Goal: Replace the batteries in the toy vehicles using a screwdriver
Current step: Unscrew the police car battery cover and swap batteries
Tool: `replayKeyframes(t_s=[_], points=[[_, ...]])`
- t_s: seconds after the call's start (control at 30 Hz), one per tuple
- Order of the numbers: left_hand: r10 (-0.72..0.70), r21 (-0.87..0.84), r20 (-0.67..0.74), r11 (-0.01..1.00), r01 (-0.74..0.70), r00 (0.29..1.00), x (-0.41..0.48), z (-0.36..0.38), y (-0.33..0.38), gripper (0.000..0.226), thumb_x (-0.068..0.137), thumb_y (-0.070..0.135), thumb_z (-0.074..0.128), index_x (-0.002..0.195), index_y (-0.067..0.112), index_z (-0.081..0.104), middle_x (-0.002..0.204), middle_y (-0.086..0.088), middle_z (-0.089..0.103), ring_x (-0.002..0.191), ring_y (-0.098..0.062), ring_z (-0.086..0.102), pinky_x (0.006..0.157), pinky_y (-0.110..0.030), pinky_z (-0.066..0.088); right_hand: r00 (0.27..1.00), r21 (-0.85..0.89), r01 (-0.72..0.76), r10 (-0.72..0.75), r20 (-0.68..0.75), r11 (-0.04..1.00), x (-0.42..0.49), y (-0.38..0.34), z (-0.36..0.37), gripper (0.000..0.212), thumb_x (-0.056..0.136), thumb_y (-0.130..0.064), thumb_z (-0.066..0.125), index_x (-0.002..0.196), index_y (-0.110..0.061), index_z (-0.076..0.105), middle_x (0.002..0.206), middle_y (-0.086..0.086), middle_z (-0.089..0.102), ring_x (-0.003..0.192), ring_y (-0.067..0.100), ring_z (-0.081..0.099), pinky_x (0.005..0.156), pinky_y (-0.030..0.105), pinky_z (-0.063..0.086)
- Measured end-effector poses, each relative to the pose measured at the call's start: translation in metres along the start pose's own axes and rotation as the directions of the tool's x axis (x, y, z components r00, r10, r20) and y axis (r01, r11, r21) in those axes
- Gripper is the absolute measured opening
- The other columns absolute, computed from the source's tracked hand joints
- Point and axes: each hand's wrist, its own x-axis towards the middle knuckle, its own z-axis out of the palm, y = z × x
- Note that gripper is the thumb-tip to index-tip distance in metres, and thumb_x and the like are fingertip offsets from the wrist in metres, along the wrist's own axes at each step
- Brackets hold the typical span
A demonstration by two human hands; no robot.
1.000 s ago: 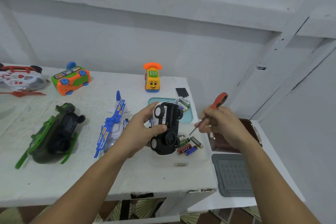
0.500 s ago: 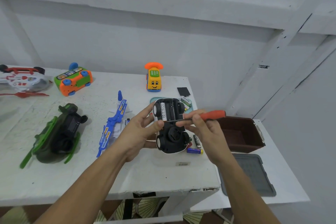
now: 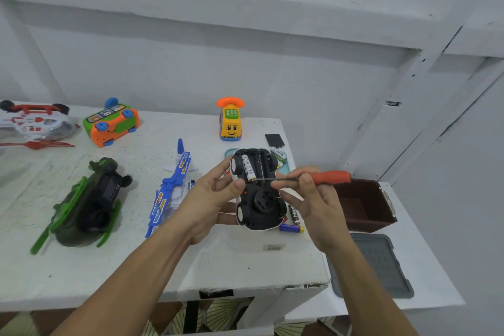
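**Open battery bay under the screwdriver tip**

The left hand (image 3: 210,199) grips the toy car (image 3: 259,206) from its left side and holds it above the white table (image 3: 136,262), wheels toward the camera. The thumb lies on the black underside and the other fingers are curled behind the body. The right hand (image 3: 319,204) pinches the screwdriver (image 3: 331,177) near the front of its orange handle. The thin shaft lies almost level, and its tip is at the lower end of the white battery (image 3: 248,168).

This battery sits in the left slot of the car's open battery bay. The slots beside it are dark, and I cannot tell what they hold.

Behind the car lies a teal tray (image 3: 285,170), mostly hidden by the car. A green battery pack (image 3: 278,157) rests in it at the right side. To the right, a brown box (image 3: 365,204) stands open on a lower surface. Its inside is in shadow, so the contents cannot be read. A grey lid (image 3: 381,262) lies flat in front of it.

Just beside the car's lower right corner, a black battery (image 3: 294,214) and a blue battery (image 3: 291,228) lie on the table, partly covered by the right hand. A black cover plate (image 3: 274,140) lies behind the tray.

At the far left a red and white helicopter (image 3: 32,125) is cut off by the picture's edge.
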Motion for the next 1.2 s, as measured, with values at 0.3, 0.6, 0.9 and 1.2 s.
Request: replayKeyframes(t_s=[0.3,0.6,0.9,1.2], points=[[0.077,0.13,-0.036,0.989,-0.071,0.996,-0.003,0.002,-0.002,0.06,0.09,0.009,0.066,0.129,0.05,0.046,0.128,0.023,0.059,0.077,-0.019,0.073,0.057,-0.034,0.058,0.985,-0.06,-0.015,0.004,-0.173,0.998,0.02,-0.012,-0.009,0.024,0.092,-0.027,0.044,0.082,-0.009,0.056,0.078,0.014,0.072,0.085,0.027,0.071,0.085,0.042,0.054],[0.085,0.183,-0.03,0.98,-0.078,0.996,-0.002,0.005,-0.001,0.065,0.089,0.003,0.066,0.129,0.051,0.047,0.12,0.035,0.058,0.092,-0.016,0.072,0.058,-0.03,0.057,0.999,-0.235,-0.053,0.053,-0.007,0.971,0.044,-0.039,0.007,0.024,0.105,-0.02,0.039,0.091,-0.009,0.056,0.085,0.016,0.073,0.095,0.024,0.071,0.084,0.034,0.056],[0.078,0.196,-0.034,0.978,-0.07,0.996,0.002,0.002,0.0,0.064,0.089,0.005,0.067,0.129,0.051,0.046,0.116,0.036,0.057,0.086,-0.013,0.074,0.056,-0.029,0.057,0.997,-0.278,-0.074,0.08,0.012,0.958,0.051,-0.037,0.002,0.025,0.105,-0.021,0.04,0.089,-0.011,0.056,0.085,0.016,0.073,0.095,0.027,0.071,0.089,0.043,0.056],[0.067,0.204,-0.053,0.977,-0.055,0.996,0.006,0.002,0.0,0.066,0.089,0.002,0.066,0.135,0.046,0.047,0.124,0.029,0.057,0.096,-0.022,0.071,0.059,-0.032,0.059,0.991,-0.2,-0.133,0.135,0.001,0.971,0.056,-0.04,-0.009,0.025,0.103,-0.022,0.043,0.085,-0.01,0.055,0.076,0.016,0.07,0.098,0.032,0.07,0.086,0.054,0.056]])
